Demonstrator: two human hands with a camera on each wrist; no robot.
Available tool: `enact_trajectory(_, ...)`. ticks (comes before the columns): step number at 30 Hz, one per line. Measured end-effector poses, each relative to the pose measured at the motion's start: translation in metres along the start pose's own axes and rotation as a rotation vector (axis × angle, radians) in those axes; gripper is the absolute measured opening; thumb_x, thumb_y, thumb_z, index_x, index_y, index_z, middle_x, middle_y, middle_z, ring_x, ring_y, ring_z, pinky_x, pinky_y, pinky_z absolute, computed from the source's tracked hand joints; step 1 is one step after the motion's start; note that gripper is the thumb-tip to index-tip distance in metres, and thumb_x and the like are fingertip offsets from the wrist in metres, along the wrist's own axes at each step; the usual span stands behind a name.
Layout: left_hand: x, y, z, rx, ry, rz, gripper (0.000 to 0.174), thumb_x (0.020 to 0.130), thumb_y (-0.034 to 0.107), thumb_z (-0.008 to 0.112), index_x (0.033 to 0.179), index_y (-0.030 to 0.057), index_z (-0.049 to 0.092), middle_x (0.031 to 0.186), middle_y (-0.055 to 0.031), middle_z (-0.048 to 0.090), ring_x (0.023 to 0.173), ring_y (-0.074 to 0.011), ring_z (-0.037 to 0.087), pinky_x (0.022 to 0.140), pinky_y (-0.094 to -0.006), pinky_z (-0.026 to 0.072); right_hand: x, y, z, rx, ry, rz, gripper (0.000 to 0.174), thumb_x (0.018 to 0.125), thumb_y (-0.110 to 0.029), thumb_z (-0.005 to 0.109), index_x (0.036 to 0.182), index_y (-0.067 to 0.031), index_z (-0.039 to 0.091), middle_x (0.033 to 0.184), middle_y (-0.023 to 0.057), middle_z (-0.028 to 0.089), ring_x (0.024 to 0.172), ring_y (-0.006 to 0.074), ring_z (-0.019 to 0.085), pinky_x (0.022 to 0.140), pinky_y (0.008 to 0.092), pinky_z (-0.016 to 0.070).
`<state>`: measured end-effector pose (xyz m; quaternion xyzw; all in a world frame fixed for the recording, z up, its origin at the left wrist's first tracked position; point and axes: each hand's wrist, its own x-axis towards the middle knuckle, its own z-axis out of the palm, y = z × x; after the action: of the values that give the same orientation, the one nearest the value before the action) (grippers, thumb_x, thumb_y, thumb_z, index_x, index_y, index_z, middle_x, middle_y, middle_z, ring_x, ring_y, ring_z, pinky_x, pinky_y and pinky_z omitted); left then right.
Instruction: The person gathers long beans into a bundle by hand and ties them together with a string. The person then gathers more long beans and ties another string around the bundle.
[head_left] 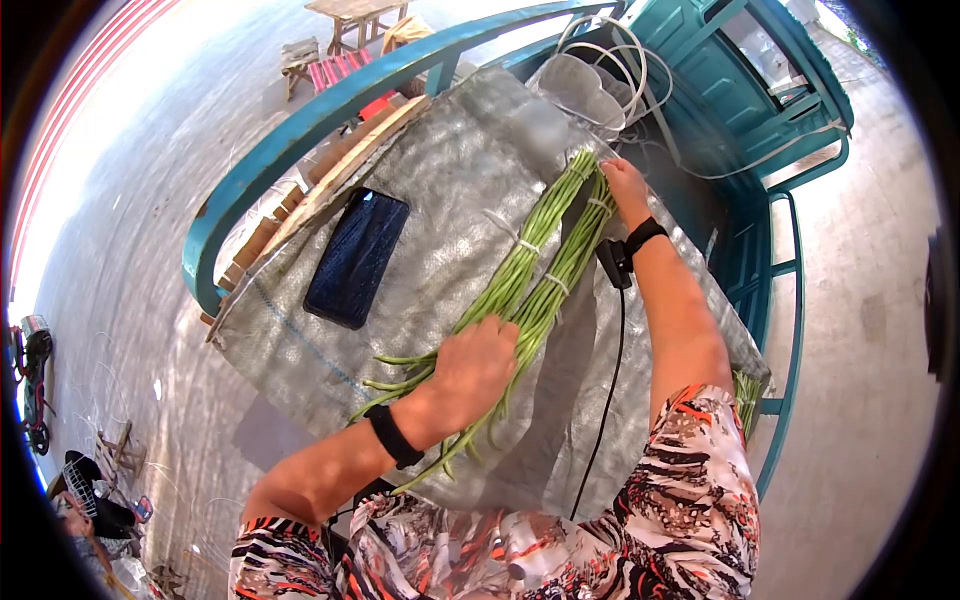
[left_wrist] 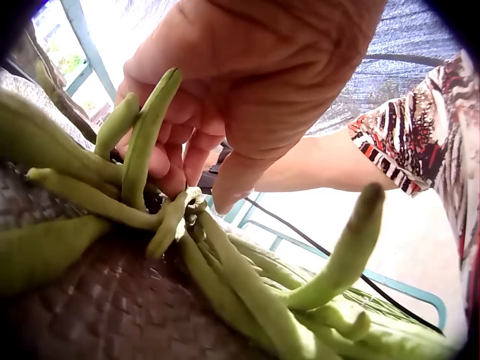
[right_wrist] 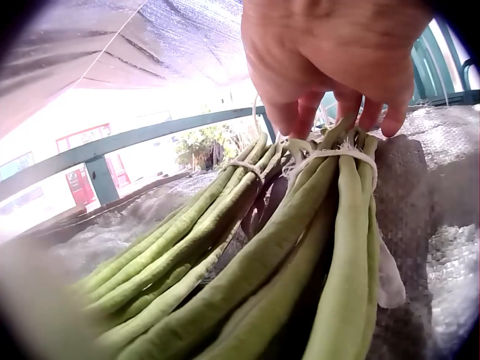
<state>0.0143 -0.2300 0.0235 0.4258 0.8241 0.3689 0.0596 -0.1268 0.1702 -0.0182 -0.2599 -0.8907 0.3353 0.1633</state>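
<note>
Here, two tied bundles of long beans [head_left: 520, 262] lay side by side on one grey woven sack [head_left: 450, 170] spread over the surface. The left hand [head_left: 478, 365] curled its fingers round their loose near tips. The right hand [head_left: 625, 185] set bent fingertips on the far tied end; whether it gripped, I cannot tell. One dark phone [head_left: 357, 257] lay left of them, apart.

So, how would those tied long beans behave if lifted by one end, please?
Probably floppy: the long beans are thin, so the free end would sag. The white ties should hold them together, though loose tips may splay.
</note>
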Motion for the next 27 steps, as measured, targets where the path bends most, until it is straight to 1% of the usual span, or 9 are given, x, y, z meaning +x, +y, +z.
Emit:
enact_trajectory(1,0.0,0.0,0.001,0.002,-0.001,-0.005,0.027,0.077,0.009,0.067,0.097,0.0042,0.049,0.089,-0.016,0.051,0.077,-0.0359,0.057,0.063,-0.0465,0.0486,-0.002,-0.001,-0.001,-0.047,-0.006,-0.015,0.031,0.081,-0.037,0.061,0.096,-0.0114,0.07,0.084,0.0049,0.068,0.08,0.0229,0.062,0.081,0.0349,0.0418)
enact_trajectory(4,0.001,0.0,0.004,0.019,-0.031,-0.038,0.024,0.079,0.009,0.066,0.096,0.004,0.049,0.089,-0.0162,0.052,0.077,-0.0359,0.058,0.063,-0.0466,0.0491,-0.006,-0.007,-0.002,-0.039,0.033,-0.01,0.029,0.08,-0.037,0.063,0.094,-0.0122,0.071,0.082,0.0053,0.068,0.082,0.0227,0.061,0.081,0.0356,0.0416)
enact_trajectory(13,0.002,0.001,0.003,0.028,-0.079,-0.069,0.015,0.082,0.008,0.06,0.093,0.0039,0.05,0.089,-0.017,0.053,0.078,-0.0374,0.058,0.065,-0.0481,0.0489,-0.009,-0.021,-0.006,-0.309,0.024,-0.051,0.029,0.082,-0.034,0.056,0.088,-0.0099,0.07,0.079,0.0122,0.068,0.085,0.0339,0.062,0.081,0.0425,0.0437)
enact_trajectory(16,0.001,0.002,0.002,0.031,-0.067,-0.058,0.015,0.082,0.007,0.059,0.092,0.0037,0.049,0.089,-0.0173,0.052,0.079,-0.0377,0.058,0.066,-0.0479,0.0488,-0.004,-0.017,-0.004,-0.23,0.017,-0.017,0.034,0.084,-0.036,0.056,0.096,-0.0067,0.067,0.09,0.0146,0.067,0.09,0.0346,0.061,0.082,0.046,0.0442)
enact_trajectory(19,-0.001,0.005,-0.002,0.051,-0.073,-0.035,0.018,0.081,0.007,0.062,0.094,0.0025,0.051,0.091,-0.0171,0.052,0.082,-0.0369,0.058,0.068,-0.0462,0.0492,-0.016,-0.021,-0.002,-0.185,0.286,-0.037,0.04,0.086,-0.036,0.059,0.108,-0.0039,0.06,0.107,0.0187,0.061,0.101,0.0362,0.056,0.084,0.0467,0.0441)
enact_trajectory(22,-0.007,0.007,-0.005,0.099,-0.108,-0.01,0.027,0.078,0.009,0.066,0.101,0.0003,0.054,0.093,-0.0165,0.053,0.086,-0.0353,0.057,0.071,-0.0443,0.0495,-0.074,-0.061,-0.022,-0.422,0.33,0.015,0.042,0.086,-0.034,0.063,0.113,-0.0026,0.053,0.115,0.0193,0.054,0.107,0.0382,0.05,0.085,0.048,0.0438)
enact_trajectory(24,-0.01,0.012,-0.006,0.122,-0.124,-0.031,0.034,0.076,0.01,0.069,0.105,-0.0012,0.055,0.095,-0.0161,0.053,0.089,-0.034,0.056,0.073,-0.043,0.0496,-0.097,-0.053,-0.028,-0.45,0.546,-0.219,0.036,0.085,-0.027,0.065,0.107,-0.0009,0.053,0.111,0.017,0.053,0.106,0.0387,0.046,0.084,0.049,0.0429)
enact_trajectory(26,-0.017,0.013,-0.008,0.126,-0.117,-0.028,0.039,0.074,0.012,0.07,0.108,-0.0014,0.056,0.1,-0.0168,0.052,0.093,-0.034,0.054,0.076,-0.0436,0.0482,-0.119,-0.05,-0.035,-0.437,0.585,-0.246,0.047,0.084,-0.036,0.066,0.11,0.0011,0.053,0.109,0.0184,0.057,0.105,0.0399,0.051,0.084,0.0479,0.0437)
enact_trajectory(27,-0.019,0.013,-0.011,0.132,-0.114,-0.023,0.042,0.074,0.013,0.071,0.11,-0.0015,0.056,0.102,-0.0171,0.052,0.094,-0.034,0.053,0.078,-0.0438,0.0475,-0.124,-0.047,-0.035,-0.343,0.387,-0.055,0.052,0.082,-0.04,0.066,0.111,0.0016,0.052,0.109,0.0191,0.059,0.104,0.0402,0.053,0.084,0.0471,0.0443)
